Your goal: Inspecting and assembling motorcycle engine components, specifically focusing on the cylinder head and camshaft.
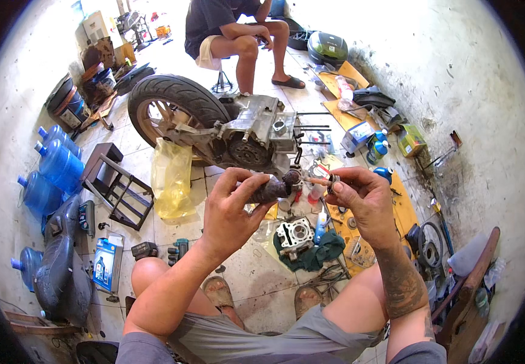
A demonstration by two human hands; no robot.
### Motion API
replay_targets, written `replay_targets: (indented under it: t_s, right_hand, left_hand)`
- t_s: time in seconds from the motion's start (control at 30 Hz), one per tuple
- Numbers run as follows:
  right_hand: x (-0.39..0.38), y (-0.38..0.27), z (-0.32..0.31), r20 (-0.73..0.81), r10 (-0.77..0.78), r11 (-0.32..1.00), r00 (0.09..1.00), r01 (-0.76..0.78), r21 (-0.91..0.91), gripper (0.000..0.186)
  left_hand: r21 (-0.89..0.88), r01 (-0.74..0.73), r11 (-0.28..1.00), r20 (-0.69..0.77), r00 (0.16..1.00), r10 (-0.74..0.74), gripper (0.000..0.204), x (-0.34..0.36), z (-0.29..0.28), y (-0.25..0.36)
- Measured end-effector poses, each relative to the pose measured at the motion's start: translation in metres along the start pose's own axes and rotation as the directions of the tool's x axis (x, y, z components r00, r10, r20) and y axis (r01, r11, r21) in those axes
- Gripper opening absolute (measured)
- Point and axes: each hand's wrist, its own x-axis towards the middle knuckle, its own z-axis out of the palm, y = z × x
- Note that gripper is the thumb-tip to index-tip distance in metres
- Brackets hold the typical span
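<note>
the left grip [229, 209] is closed round a dark tube [268, 192], its long axis running right and slightly up. the right grip [365, 203] pinches a slim rod [317, 181] pointing left toward the tube.

Very bright, most of all at the far end. Washed nearly white on the far floor [164, 56] and wall [359, 15]. Bent round near the edges, black in the corners. Fairly sharp in the middle.
</note>
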Motion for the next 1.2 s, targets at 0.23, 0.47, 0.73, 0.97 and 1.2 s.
replay_targets:
  t_s: [0.23,0.47,0.73,0.97,1.2]
  right_hand:
    - [-0.002,-0.006,-0.001,0.051,0.006,0.999,0.999,-0.004,-0.052,0.028]
    - [0.002,-0.006,-0.01,0.029,0.016,1.0,0.999,-0.016,0.002,0.026]
    - [0.002,0.002,-0.011,0.018,0.055,0.998,0.998,-0.056,0.025,0.027]
    - [0.003,-0.001,-0.01,0.144,0.185,0.969,0.972,-0.205,0.135,0.032]
    - [0.01,0.002,-0.004,0.119,0.276,0.898,0.954,-0.3,0.322,0.032]
  left_hand:
    - [0.01,0.015,1.0,0.032,0.999,-0.016,0.051,0.0,-0.002,0.0]
    - [-0.045,0.052,0.998,0.002,0.999,-0.052,0.053,0.001,-0.003,-0.002]
    - [-0.078,0.067,0.995,0.051,0.997,-0.063,0.052,0.001,0.002,-0.002]
    - [-0.182,0.226,0.957,0.005,0.973,-0.229,0.047,0.001,0.0,0.002]
    - [-0.129,0.187,0.974,0.046,0.982,-0.183,0.051,0.0,0.0,-0.003]
